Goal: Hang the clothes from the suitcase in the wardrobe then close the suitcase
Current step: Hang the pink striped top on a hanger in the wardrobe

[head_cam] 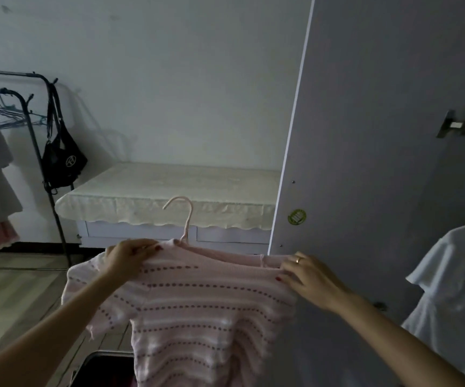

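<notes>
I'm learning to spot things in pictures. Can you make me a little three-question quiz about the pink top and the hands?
1. True or false: the pink striped top is already on a pink hanger.
2. Which hand wears a ring? A) left hand B) right hand C) neither
3. Fill in: the black bag hangs from the black clothes ____.

Key:
1. True. The hook sticks up out of the neckline.
2. B. The ring shows on a finger of the right hand, which holds the top's shoulder.
3. Rack.
</notes>
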